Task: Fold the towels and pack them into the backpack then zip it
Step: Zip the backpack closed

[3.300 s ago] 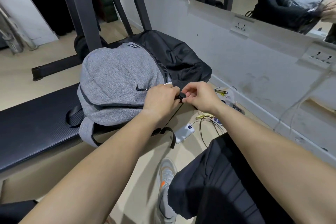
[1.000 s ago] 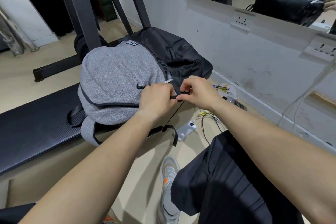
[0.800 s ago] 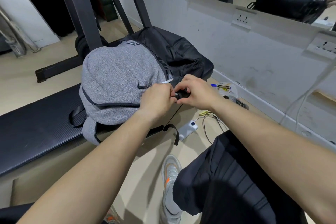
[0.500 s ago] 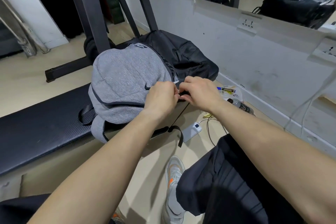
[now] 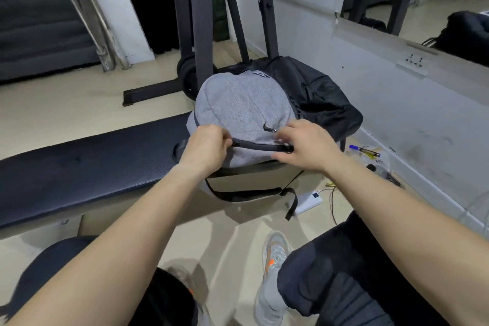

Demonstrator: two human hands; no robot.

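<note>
The backpack [image 5: 243,103] is lying on the right end of the bench [image 5: 79,167], grey front up and black back toward the far right. Half a second ago both hands were bunched together at the bag's right side. Now they are sitting apart, at the two ends of the front pocket zip [image 5: 262,147] that is running across the grey panel's near part.

The left hand [image 5: 207,147] is pinching the zip's left end with curled fingers and thumb. The right hand [image 5: 307,145] is bending its fingers down onto the bag at the zip's right end; it is blurred, so I cannot tell whether it is gripping anything.

The bag's near edge is hanging over the bench's near edge, and a strap [image 5: 291,205] is dangling below it toward the floor [image 5: 53,106]. A rack [image 5: 202,21] is standing just behind the bag, and the wall [image 5: 423,114] is running close along the right. A power bank [image 5: 308,201] and a pen [image 5: 363,150] are lying on the floor between bench and wall. Bare floor is showing far left of the bench and between the bench and the person's shoe [image 5: 272,267].
</note>
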